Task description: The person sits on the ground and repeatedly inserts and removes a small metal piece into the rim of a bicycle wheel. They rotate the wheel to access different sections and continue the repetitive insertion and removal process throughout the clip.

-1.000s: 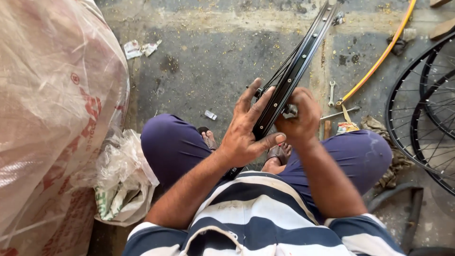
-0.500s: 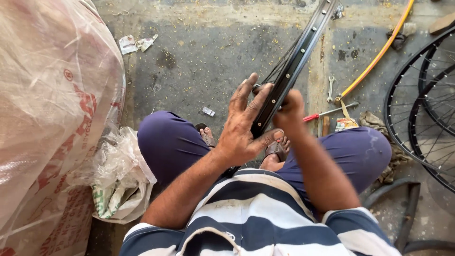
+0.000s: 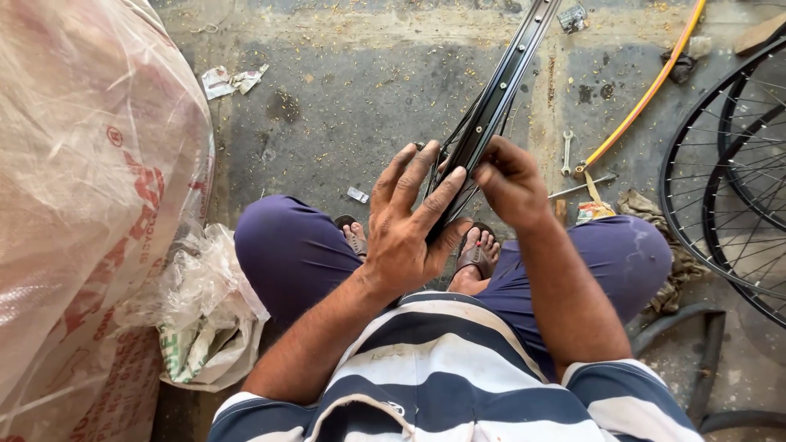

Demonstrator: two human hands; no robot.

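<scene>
Plastic sack (image 3: 90,188) beside the knee; spanner (image 3: 566,151), spoked wheels (image 3: 729,164) — on stained concrete.

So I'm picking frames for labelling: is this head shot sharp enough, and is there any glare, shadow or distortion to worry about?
Head view: the left hand, right hand and black wheel rim are sharp, in soft even daylight with weak shadows; the clear plastic sack at the left shows bright sheen that washes out its print; the spoked wheels at the right edge are cut off by the frame and look slightly stretched.
</scene>
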